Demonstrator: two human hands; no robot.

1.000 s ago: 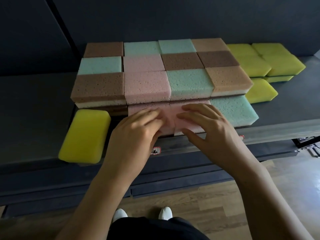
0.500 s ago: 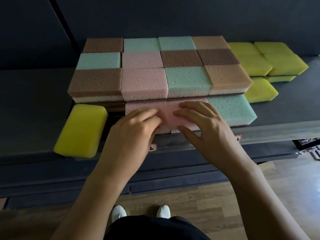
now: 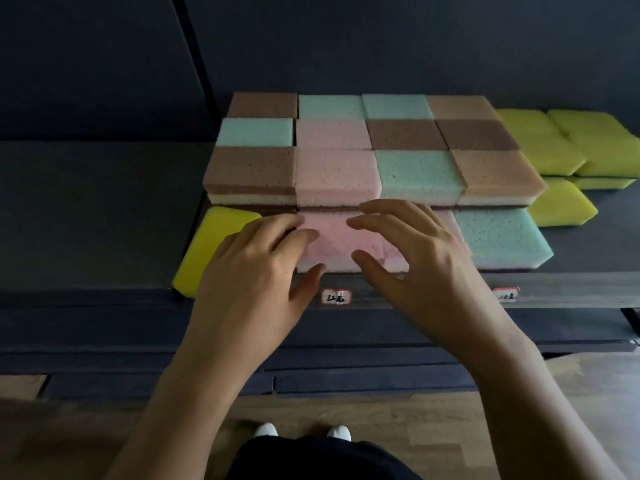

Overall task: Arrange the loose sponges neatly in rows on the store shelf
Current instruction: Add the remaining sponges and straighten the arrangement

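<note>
Head view: on the shelf [image 3: 86,220], a raised block of twelve sponges [image 3: 419,174] in three rows of four; by top colour four brown, four teal, two pink, two tan; in front and lower, two pink sponges [image 3: 329,240] and one teal sponge [image 3: 498,237] along the shelf edge; one yellow sponge [image 3: 211,244] at left, at least five yellow sponges [image 3: 550,157] at right; left hand [image 3: 249,268] flat on the pink pair, unclenched; right hand [image 3: 415,265] spread over them, grasping nothing; two price labels [image 3: 336,297] below.
</note>
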